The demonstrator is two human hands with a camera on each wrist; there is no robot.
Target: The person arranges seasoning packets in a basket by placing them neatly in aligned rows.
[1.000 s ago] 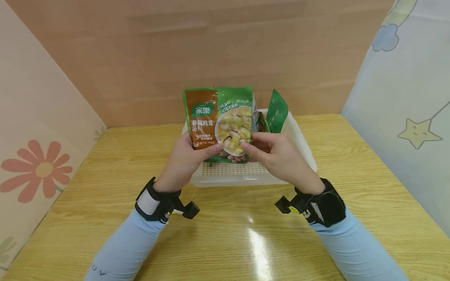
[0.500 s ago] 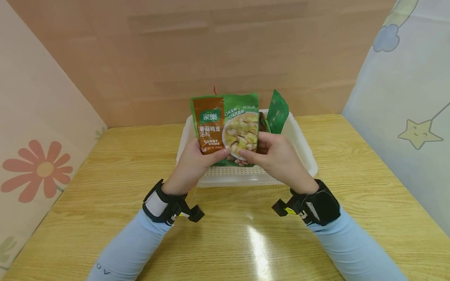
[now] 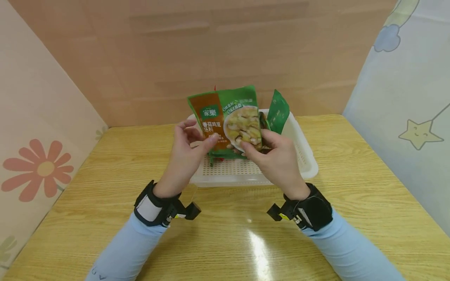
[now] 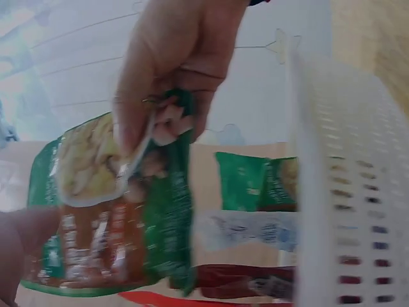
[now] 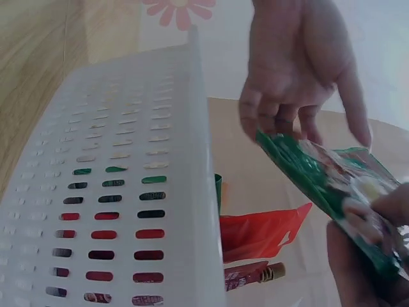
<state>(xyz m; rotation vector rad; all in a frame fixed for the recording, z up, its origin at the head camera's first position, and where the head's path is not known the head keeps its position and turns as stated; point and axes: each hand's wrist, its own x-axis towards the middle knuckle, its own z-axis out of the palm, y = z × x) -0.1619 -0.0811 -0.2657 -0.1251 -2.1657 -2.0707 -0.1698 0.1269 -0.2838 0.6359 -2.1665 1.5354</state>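
A green and brown soup-mix packet [image 3: 242, 121], printed with a bowl of mushroom soup, is held up over a white basket [image 3: 239, 180]. My right hand [image 3: 281, 160] pinches its lower right corner, thumb on the printed front and fingers behind. At the other side, my left hand [image 3: 184, 154] has its fingers spread off the packet's left edge, while its thumb overlaps the lower left of the front. The right wrist view shows this left hand [image 5: 300, 57] with loosely bent fingers at the packet's edge.
Another green packet [image 3: 278, 112] stands up in the basket's right part. The wrist views show a pale blue-white pack [image 4: 249, 228], a red packet [image 5: 265, 235] and a dark red item [image 5: 246, 275] beyond the basket wall. A brown panel [image 3: 225, 47] rises behind.
The packet shifted right and down, then back up, and now tilts, its right side higher. My left hand has loosened its hold and drawn left; my right hand still grips it.
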